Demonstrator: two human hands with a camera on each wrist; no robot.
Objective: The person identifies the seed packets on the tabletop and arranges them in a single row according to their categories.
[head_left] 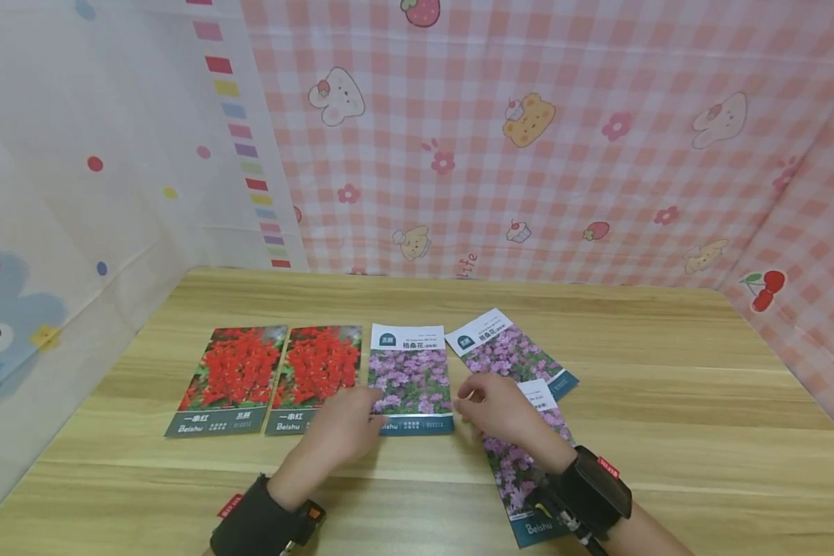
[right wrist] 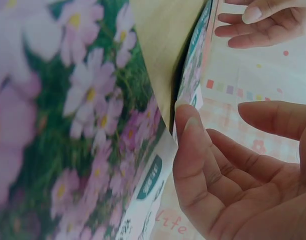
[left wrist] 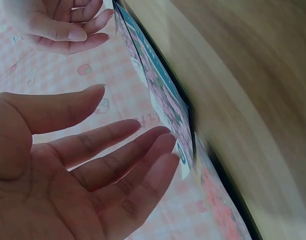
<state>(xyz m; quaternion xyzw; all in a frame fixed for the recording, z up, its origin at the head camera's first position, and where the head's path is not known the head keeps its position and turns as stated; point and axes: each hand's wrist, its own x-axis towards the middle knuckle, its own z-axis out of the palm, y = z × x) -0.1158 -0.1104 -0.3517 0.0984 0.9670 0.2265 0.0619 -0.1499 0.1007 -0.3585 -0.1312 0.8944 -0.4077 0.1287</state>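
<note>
Left hand (head_left: 346,421) and right hand (head_left: 496,408) loose by "格桑花" packet (head_left: 413,377), 2 red "Beishu" packets (head_left: 239,367) (head_left: 322,361)

Both forearms (head_left: 645,534) extend from the near side. The left hand (head_left: 345,425) has its fingers (left wrist: 120,156) extended, slightly bent, thumb (left wrist: 63,110) apart; the right hand (head_left: 498,408), farther right, has loosely curled fingers, thumb apart too.

A pink-and-white gingham fabric sheet (head_left: 389,54), printed with pastel cartoon animals, fills the upper centre and right. At left hangs a white fabric sheet (head_left: 132,100) with coloured dots and a round-eyed blue cartoon figure (head_left: 14,305). A light-brown wood-grain tabletop (head_left: 681,371) spans the lower frame, softly shining at bottom centre.
</note>
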